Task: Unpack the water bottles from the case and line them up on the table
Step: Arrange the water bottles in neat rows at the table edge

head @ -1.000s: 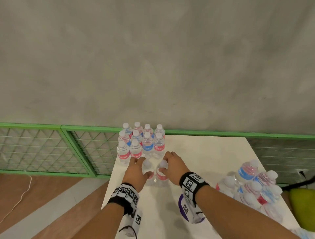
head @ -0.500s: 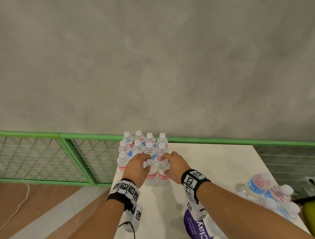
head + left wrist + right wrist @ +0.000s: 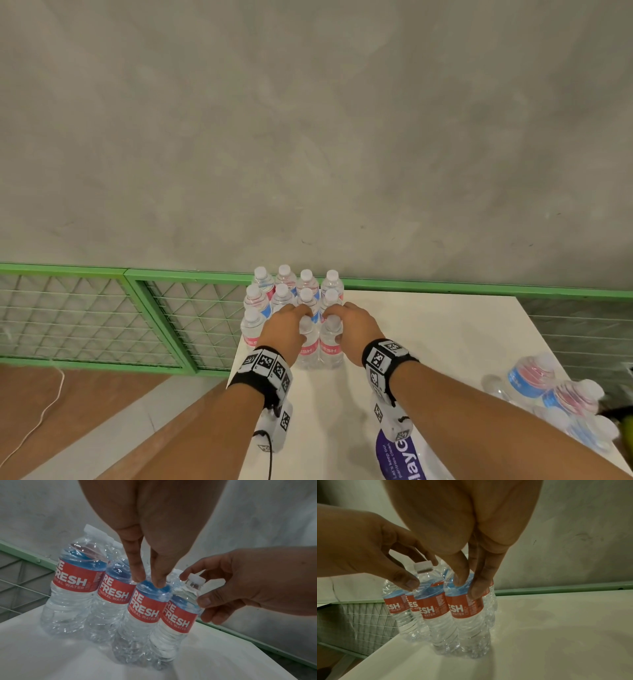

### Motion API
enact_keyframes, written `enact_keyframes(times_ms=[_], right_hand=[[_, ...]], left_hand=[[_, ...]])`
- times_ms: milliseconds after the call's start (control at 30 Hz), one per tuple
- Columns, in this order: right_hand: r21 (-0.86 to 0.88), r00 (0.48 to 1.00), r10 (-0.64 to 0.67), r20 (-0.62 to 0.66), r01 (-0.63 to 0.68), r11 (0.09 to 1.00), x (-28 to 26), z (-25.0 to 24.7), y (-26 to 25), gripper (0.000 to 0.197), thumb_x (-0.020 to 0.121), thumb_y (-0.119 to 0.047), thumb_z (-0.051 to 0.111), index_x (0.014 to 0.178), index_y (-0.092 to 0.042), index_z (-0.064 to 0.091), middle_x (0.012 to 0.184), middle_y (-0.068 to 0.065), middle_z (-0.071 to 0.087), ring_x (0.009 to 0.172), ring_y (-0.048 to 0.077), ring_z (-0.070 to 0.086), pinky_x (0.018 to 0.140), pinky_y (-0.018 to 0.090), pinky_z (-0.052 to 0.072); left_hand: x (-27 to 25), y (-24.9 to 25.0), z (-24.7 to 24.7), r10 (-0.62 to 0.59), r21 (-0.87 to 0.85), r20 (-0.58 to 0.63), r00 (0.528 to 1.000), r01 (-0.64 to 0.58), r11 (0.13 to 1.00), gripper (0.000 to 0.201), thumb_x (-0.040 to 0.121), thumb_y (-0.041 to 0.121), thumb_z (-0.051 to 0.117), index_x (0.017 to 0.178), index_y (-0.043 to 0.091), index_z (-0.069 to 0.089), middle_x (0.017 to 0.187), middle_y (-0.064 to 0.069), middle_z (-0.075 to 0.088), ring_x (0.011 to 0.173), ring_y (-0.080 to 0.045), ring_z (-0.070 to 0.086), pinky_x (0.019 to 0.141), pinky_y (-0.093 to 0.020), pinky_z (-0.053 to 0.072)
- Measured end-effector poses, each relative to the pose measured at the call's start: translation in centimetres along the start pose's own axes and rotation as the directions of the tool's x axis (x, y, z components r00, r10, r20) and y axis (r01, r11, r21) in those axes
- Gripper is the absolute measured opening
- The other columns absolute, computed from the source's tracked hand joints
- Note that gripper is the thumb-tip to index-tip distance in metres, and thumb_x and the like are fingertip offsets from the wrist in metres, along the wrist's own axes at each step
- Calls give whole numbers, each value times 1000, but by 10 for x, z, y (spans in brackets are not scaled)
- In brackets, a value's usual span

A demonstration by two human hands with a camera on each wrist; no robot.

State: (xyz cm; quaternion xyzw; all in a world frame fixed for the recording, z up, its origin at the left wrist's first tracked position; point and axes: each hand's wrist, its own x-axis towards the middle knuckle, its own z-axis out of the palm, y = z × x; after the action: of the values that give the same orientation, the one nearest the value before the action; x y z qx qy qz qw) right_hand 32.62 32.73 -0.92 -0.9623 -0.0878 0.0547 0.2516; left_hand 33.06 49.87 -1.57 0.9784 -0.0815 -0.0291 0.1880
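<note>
Clear water bottles with red labels stand in rows [image 3: 294,291] at the far left of the white table [image 3: 445,342]. My left hand [image 3: 284,325] grips the shoulder of one upright water bottle [image 3: 145,609] from above. My right hand [image 3: 352,323] grips the neighbouring bottle [image 3: 464,609] the same way, thumb and fingers round its top. Both bottles stand on the table side by side in the front row, touching each other. The case [image 3: 551,397], a torn wrap still holding several bottles, lies at the right edge.
A green wire-mesh fence [image 3: 102,318] runs along the table's far and left sides below a grey wall. A clear wrapper with purple print [image 3: 397,455] lies near the front edge. Bare table surface shows between the rows and the case.
Both hands have carried their two bottles away from me and stood them against the rows, as the right end of the front row. The view has shifted left.
</note>
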Motion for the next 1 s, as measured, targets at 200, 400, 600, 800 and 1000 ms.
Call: enact_keyframes(times_ms=[200,400,600,800,1000], right_hand=[[-33,1000,-26,10,27,999,1,-2,-1,48,83,-7,60,125,-30,58,116,2,58,103,25,60,89,35,50],[-36,998,-42,48,44,998,1,-6,3,52,83,-6,63,128,-31,55,123,-1,54,108,24,59,90,34,50],[27,1000,6,31,-7,1000,4,-5,3,52,76,-14,71,124,-27,55,114,1,51,102,24,58,88,31,49],[10,1000,17,26,-17,1000,10,-2,1,49,78,-10,72,123,-24,58,114,4,54,104,25,57,89,30,47],[14,999,32,29,-32,999,8,-2,4,50,79,-11,73,125,-25,57,113,4,54,105,25,58,90,31,48]], left_hand=[[-1,-5,3,44,67,-46,998,-41,997,50,87,13,65,131,32,50,123,5,58,113,-22,48,89,-35,48],[-5,-6,6,101,115,-148,984,-85,990,56,82,17,70,133,32,50,127,6,47,115,-21,37,94,-32,45],[-13,-13,7,74,108,-173,982,-56,993,56,83,27,69,134,35,46,138,8,41,127,-25,29,107,-35,35],[-13,-15,7,43,50,-142,989,-36,998,53,89,29,64,137,37,43,138,9,43,135,-22,21,106,-30,37],[-13,-13,9,42,97,-167,985,-27,995,53,89,27,63,137,36,44,133,9,50,131,-24,27,104,-30,38]])
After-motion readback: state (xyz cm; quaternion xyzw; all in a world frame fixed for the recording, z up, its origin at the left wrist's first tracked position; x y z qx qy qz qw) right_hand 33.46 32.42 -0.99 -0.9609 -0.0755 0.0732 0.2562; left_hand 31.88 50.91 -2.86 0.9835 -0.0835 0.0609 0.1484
